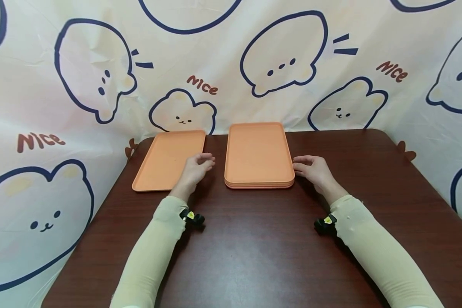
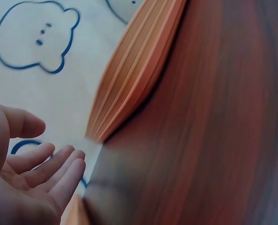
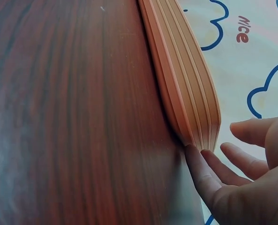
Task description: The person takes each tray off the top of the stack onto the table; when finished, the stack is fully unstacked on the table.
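Note:
A stack of several orange rectangular trays point(image 1: 259, 154) lies near the back middle of the table, its layered edges showing in both wrist views. One more orange tray point(image 1: 165, 158) lies flat to its left. Between the two, my left hand point(image 1: 195, 171) hovers over the right edge of the single tray, fingers loosely bent and holding nothing; a gap separates it from the stack point(image 2: 134, 70). At the stack's right side is my right hand point(image 1: 315, 171), its fingertips point(image 3: 191, 151) at the edge of the trays point(image 3: 188, 84), the thumb apart from them.
The dark brown wooden table point(image 1: 254, 248) reaches back to a pale cloth point(image 1: 223, 51) printed with cartoon animals, which also hangs at both sides. Each wrist carries a small black camera mount point(image 1: 325, 224) beside a pale yellow-green sleeve point(image 1: 377, 244).

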